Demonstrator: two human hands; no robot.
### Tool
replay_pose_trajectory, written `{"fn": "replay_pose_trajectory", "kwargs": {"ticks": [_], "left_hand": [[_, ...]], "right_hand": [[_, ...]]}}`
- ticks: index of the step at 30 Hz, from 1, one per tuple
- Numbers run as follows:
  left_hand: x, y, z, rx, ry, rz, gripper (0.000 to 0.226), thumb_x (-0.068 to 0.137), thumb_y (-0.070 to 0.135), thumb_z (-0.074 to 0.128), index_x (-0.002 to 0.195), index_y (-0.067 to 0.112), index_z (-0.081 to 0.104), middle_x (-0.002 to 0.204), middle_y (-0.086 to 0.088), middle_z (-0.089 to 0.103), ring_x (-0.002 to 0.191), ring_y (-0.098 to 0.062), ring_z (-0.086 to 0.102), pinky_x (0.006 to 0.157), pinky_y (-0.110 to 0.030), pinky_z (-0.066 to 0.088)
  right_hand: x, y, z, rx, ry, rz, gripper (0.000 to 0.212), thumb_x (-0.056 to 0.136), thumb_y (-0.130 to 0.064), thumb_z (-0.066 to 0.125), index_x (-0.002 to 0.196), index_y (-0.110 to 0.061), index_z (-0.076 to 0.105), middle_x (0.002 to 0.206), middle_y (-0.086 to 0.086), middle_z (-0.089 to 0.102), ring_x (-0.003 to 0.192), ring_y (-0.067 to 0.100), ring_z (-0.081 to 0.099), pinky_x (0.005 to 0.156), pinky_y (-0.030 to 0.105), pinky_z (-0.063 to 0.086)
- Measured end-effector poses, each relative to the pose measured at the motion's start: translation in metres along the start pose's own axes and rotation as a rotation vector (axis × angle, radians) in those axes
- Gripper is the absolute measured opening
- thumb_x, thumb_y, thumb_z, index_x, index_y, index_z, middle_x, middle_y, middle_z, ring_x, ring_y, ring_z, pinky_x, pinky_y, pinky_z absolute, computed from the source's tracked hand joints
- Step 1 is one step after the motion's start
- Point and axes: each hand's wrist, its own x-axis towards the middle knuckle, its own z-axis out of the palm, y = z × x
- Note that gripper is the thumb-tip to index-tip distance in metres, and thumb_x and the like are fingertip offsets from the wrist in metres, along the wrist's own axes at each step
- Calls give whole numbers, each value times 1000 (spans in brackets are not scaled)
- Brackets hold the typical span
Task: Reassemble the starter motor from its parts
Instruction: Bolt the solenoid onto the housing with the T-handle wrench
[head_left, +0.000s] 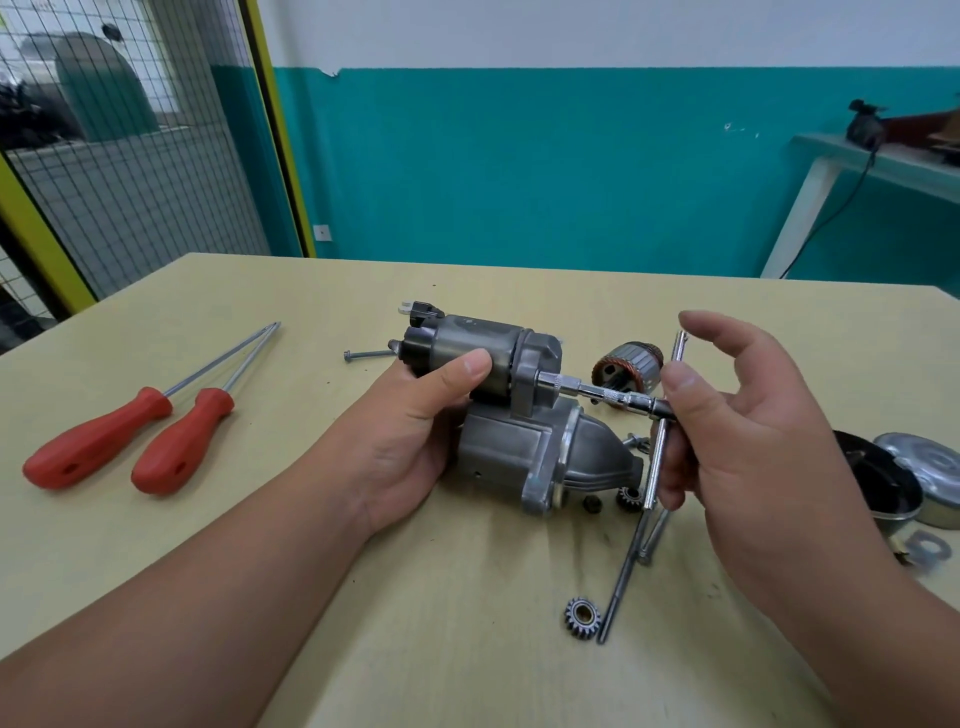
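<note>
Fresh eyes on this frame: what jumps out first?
The starter motor sits mid-frame, gripped by the left hand, while the right hand holds a T-wrench seated on the motor's housing. Two red screwdrivers lie side by side at the left. A loose gear sits nearer the person, in front of the motor.

Workshop; screwdrivers (124, 441) on workbench (260, 519); mesh partition (130, 156).

Left hand (415, 431) and right hand (737, 441) bare. Forearms, lower left (208, 597) and lower right (857, 623) of frame, bare to frame edge. Fingernails (475, 366) trimmed short.
</note>
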Motion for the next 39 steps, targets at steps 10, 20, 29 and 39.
{"fn": "replay_pose_trajectory", "kwargs": {"ticks": [10,20,29,39], "left_hand": [[0,-1,-1,-11,-17,0,35,89,23,75,123,17,79,131,-16,76,120,-30,74,90,-44,63],[-2,1,1,5,-14,-7,60,79,29,82,135,12,69,133,-16,75,123,-32,73,97,-49,63],[-1,0,2,3,-11,-11,49,89,24,73,136,10,69,132,-17,75,121,-32,74,93,-46,64],[0,-1,2,-4,-1,-14,54,82,27,79,133,12,70,132,-15,76,120,-31,74,91,-43,64]], "right_hand": [[9,0,-6,121,-120,132,29,94,-20,51,92,-19,81,78,22,74,65,30,68,53,32,55],[15,-13,-28,-420,-468,29,42,87,-60,51,125,-49,66,75,-3,75,60,6,61,63,19,51],[12,-16,-16,-310,-294,-24,33,88,-56,51,107,-40,72,55,-21,51,49,2,47,49,12,36],[11,-9,-11,-39,-154,126,29,95,-46,56,80,-24,69,51,0,39,46,16,30,43,29,27]]}}
